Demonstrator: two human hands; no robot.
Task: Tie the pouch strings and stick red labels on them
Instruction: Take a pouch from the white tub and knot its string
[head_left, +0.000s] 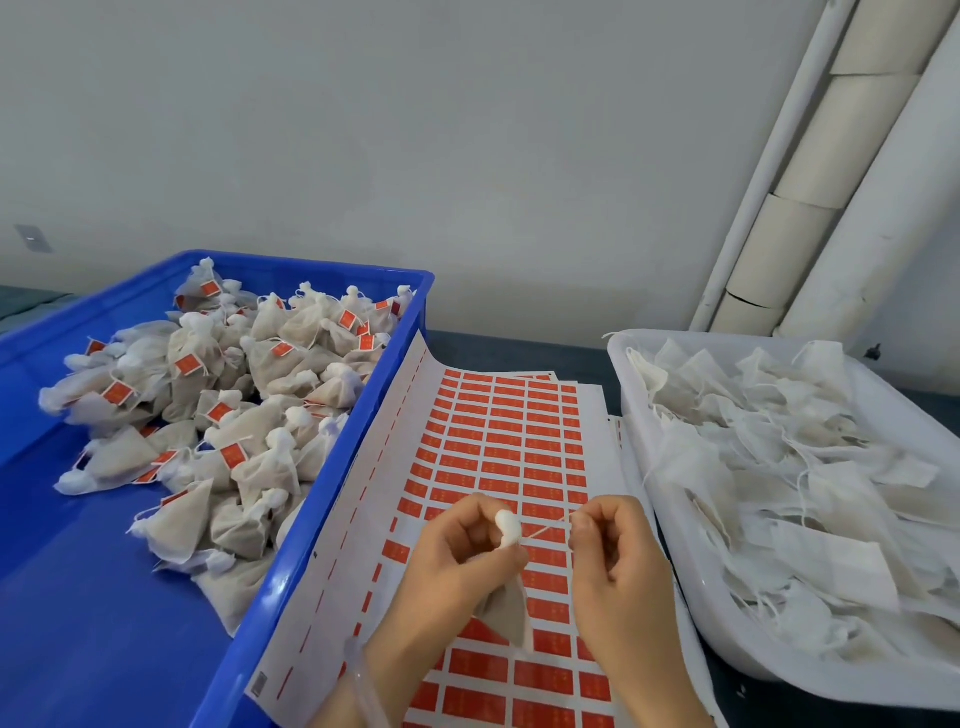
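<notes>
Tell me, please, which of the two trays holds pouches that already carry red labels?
The blue tray on the left: its tied pouches bear red labels, while those in the white tray are flat and unlabelled.

The left hand (457, 561) covers most of the pouch (506, 610); its string (545, 530) is too thin to tell if knotted. What looks like print on the red labels (506, 441) is unreadable.

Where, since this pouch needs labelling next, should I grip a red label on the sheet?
Probably at a corner of a short edge, nail sliding in from the gap beside it: the red label lies flat on the sheet, with only narrow gaps between neighbours.
</notes>
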